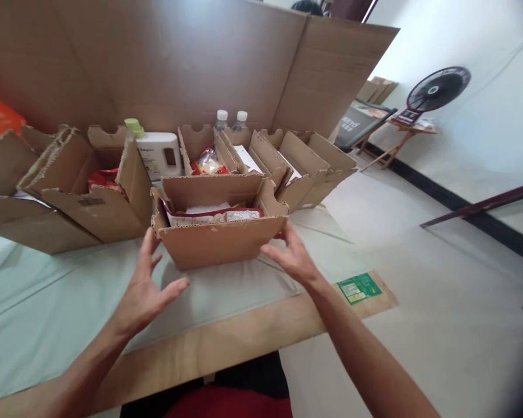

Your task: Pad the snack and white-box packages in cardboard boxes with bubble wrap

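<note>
An open-topped cardboard box (213,247) stands near the front of the table. Inside it lie packets (244,215) with white and dark red wrapping. My left hand (150,290) is open at the box's left end, thumb spread away and fingertips close to the lower left corner. At the right end, my right hand (294,255) has its thumb apart in front and its fingers beside the box wall. Whether those fingertips touch the cardboard is hard to tell. A bit of something red shows by the right fingers.
More cardboard boxes (82,209) stand left and behind, some holding red packets (104,180). A white jug (159,154) with a green cap and two clear bottles (240,121) stand before a tall cardboard panel (192,69). The wooden table edge (226,337) runs in front; a fan (436,90) is far right.
</note>
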Demonstrator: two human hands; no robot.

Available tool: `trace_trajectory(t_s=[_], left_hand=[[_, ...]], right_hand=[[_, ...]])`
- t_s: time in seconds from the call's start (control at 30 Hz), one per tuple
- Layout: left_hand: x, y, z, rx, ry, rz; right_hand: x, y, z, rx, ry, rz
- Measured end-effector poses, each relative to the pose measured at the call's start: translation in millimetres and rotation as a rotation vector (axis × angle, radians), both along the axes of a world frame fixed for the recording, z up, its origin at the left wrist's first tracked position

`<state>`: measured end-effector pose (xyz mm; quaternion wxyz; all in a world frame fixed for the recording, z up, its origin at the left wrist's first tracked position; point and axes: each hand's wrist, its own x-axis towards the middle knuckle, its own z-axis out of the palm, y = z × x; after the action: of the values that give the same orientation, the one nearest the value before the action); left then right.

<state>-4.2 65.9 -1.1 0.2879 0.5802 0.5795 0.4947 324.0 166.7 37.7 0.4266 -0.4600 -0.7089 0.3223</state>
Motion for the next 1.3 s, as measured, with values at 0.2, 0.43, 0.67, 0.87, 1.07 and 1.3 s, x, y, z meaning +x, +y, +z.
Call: trace_trajectory(t_s=[0.2, 0.43, 0.67, 0.87, 1.07, 1.3], left_hand=[[40.3, -2.4, -13.1, -0.056, -0.225, 0.047], [-14.6, -78.2, 3.7, -0.129, -0.254, 0.388], [37.2, -43.8, 40.9, -0.003, -0.227, 0.093], [-7.6, -89.4, -1.0, -0.104, -0.330, 0.381], [-59.8, -44.4, -4.6, 0.052, -0.381, 0.275], [7.0, -81.1, -23.0, -0.016, -0.334, 0.471]], right_hand=[[-38.4, -31.9, -25.9, -0.095, 0.136, -0.102], [-95.2, -74.1, 2.1, -0.062, 0.137, 0.137], [-53.5, -72.7, 10.5, 0.078, 0.183, -0.205], [-83.3, -130.2, -25.2, -0.004, 0.104, -0.035], [-79.5, -144.1, -54.4, 0.081, -0.018, 0.059], [-44.9, -73.8, -45.7, -0.065, 0.073, 0.156]])
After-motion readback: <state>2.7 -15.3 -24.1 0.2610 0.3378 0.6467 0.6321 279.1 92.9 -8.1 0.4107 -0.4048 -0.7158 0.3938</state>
